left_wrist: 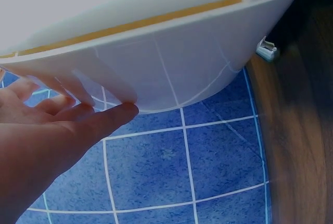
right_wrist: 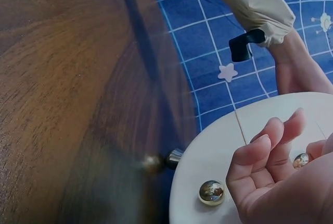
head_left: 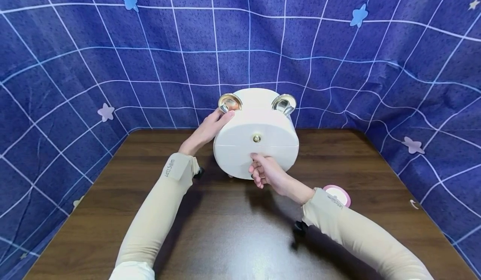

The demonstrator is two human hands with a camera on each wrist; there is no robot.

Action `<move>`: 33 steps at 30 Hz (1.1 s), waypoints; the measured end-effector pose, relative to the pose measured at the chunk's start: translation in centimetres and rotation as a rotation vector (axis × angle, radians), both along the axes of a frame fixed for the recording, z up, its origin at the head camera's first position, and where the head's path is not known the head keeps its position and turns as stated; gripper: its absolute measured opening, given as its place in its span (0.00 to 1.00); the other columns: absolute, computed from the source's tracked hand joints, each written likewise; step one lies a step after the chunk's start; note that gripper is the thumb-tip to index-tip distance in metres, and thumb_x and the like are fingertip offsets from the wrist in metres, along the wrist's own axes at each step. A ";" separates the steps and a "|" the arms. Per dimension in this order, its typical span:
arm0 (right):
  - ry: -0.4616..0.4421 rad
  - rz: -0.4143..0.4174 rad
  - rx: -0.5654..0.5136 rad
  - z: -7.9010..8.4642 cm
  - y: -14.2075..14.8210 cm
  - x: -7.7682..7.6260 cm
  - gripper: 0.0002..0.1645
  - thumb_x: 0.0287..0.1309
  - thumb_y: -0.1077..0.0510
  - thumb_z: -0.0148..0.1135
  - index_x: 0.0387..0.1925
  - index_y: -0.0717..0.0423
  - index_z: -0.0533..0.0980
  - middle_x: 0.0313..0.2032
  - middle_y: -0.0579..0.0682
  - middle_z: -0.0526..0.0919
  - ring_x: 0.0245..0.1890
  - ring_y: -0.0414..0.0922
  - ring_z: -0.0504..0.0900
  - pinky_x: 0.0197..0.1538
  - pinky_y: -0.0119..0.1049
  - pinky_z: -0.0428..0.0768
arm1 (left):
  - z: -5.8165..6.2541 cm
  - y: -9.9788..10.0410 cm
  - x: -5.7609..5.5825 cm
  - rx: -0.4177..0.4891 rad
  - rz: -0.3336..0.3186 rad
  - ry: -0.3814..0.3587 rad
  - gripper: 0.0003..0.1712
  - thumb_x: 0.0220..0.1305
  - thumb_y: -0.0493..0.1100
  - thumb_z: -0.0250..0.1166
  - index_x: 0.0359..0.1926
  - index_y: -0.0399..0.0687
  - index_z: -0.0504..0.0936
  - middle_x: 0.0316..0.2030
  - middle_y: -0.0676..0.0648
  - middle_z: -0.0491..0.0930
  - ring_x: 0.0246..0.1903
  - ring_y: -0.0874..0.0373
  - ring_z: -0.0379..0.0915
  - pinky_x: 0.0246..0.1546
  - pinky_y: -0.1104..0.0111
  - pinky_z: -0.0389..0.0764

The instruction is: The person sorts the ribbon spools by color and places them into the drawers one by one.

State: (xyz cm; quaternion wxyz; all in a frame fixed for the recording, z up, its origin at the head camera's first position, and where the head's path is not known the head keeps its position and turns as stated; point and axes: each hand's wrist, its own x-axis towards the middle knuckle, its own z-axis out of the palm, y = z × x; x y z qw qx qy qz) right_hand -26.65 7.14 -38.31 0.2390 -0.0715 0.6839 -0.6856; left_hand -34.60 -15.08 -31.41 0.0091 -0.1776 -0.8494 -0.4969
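Note:
A white rounded box [head_left: 233,144] stands on the table, with two shiny gold-and-silver cup-shaped pieces [head_left: 283,103] at its top corners. A round gold knob [head_left: 256,138] sits on its front, and a second gold knob [right_wrist: 212,193] shows lower down in the right wrist view. My left hand [head_left: 208,130] rests against the box's upper left side, fingers [left_wrist: 112,117] stretched along the wall. A yellow strip [left_wrist: 156,23] runs along the box's edge there. My right hand [head_left: 272,173] is at the lower front, below the upper knob, its fingers loosely bent with nothing seen in them.
A round white item with a pink rim [head_left: 347,197] lies on the brown wooden table [head_left: 225,238], partly behind the right sleeve. A blue curtain [head_left: 195,69] with a white grid and stars hangs around the table. Small metal feet [right_wrist: 175,157] show under the box.

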 end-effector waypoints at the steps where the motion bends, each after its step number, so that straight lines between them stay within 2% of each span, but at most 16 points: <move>1: 0.001 0.000 -0.003 0.0 0.0 0.0 0.26 0.69 0.42 0.43 0.24 0.55 0.71 0.11 0.43 0.68 0.12 0.40 0.67 0.19 0.30 0.68 | 0.0 0.0 0.0 0.004 -0.003 0.001 0.34 0.66 0.71 0.49 0.64 0.59 0.67 0.52 0.45 0.79 0.48 0.52 0.79 0.55 0.58 0.75; 5: 0.006 0.016 -0.006 0.1 0.1 -0.1 0.25 0.68 0.41 0.45 0.26 0.56 0.72 0.11 0.43 0.69 0.12 0.40 0.68 0.19 0.30 0.68 | 0.2 0.1 -0.2 -0.011 0.002 0.029 0.34 0.67 0.70 0.48 0.66 0.59 0.66 0.55 0.44 0.76 0.51 0.52 0.76 0.57 0.56 0.74; 9: 0.005 0.070 0.048 -0.5 0.6 0.3 0.22 0.67 0.45 0.52 0.34 0.62 0.72 0.12 0.43 0.70 0.12 0.38 0.69 0.19 0.29 0.70 | 0.1 0.1 -0.3 -0.018 0.006 0.044 0.34 0.67 0.70 0.48 0.67 0.60 0.65 0.58 0.45 0.74 0.53 0.52 0.74 0.58 0.56 0.72; 12: -0.023 0.113 0.115 -1.7 0.9 0.7 0.22 0.66 0.48 0.54 0.39 0.66 0.72 0.12 0.43 0.70 0.13 0.37 0.69 0.19 0.29 0.71 | 0.1 -0.1 -0.2 0.004 -0.004 0.039 0.34 0.67 0.70 0.49 0.66 0.60 0.66 0.56 0.45 0.76 0.51 0.52 0.75 0.58 0.57 0.73; 16: -0.114 0.123 0.142 -3.6 1.1 0.7 0.27 0.66 0.45 0.50 0.43 0.68 0.73 0.13 0.42 0.71 0.13 0.37 0.69 0.21 0.30 0.71 | 0.0 -0.3 -0.1 0.012 -0.012 0.011 0.33 0.68 0.69 0.48 0.67 0.60 0.65 0.54 0.45 0.78 0.50 0.53 0.78 0.57 0.58 0.74; 19: -0.189 0.087 0.077 -4.4 0.9 0.2 0.31 0.67 0.43 0.46 0.49 0.69 0.71 0.13 0.40 0.71 0.14 0.37 0.69 0.22 0.30 0.70 | 0.1 -0.4 -0.1 0.018 -0.021 -0.023 0.32 0.69 0.66 0.48 0.68 0.59 0.63 0.55 0.44 0.78 0.50 0.52 0.78 0.58 0.57 0.74; 22: -0.227 0.038 -0.006 -4.9 0.6 -0.1 0.29 0.67 0.46 0.44 0.51 0.69 0.70 0.13 0.40 0.69 0.14 0.37 0.67 0.22 0.29 0.68 | 0.1 -0.3 0.0 0.022 -0.034 -0.032 0.32 0.70 0.65 0.48 0.69 0.59 0.61 0.57 0.44 0.76 0.52 0.52 0.77 0.60 0.56 0.72; 26: -0.238 -0.033 -0.047 -5.0 0.2 -0.1 0.22 0.66 0.51 0.44 0.46 0.66 0.73 0.12 0.40 0.67 0.13 0.37 0.64 0.21 0.28 0.65 | 0.0 -0.2 0.0 0.028 -0.036 -0.019 0.32 0.70 0.66 0.48 0.69 0.61 0.62 0.57 0.44 0.76 0.53 0.52 0.76 0.60 0.57 0.72; 33: -0.240 -0.115 -0.041 -5.1 -0.1 0.4 0.16 0.63 0.53 0.47 0.37 0.61 0.75 0.11 0.41 0.64 0.12 0.38 0.61 0.20 0.28 0.62 | -0.2 0.1 0.0 0.009 -0.018 0.023 0.33 0.67 0.70 0.48 0.67 0.64 0.64 0.56 0.46 0.77 0.53 0.53 0.76 0.60 0.57 0.72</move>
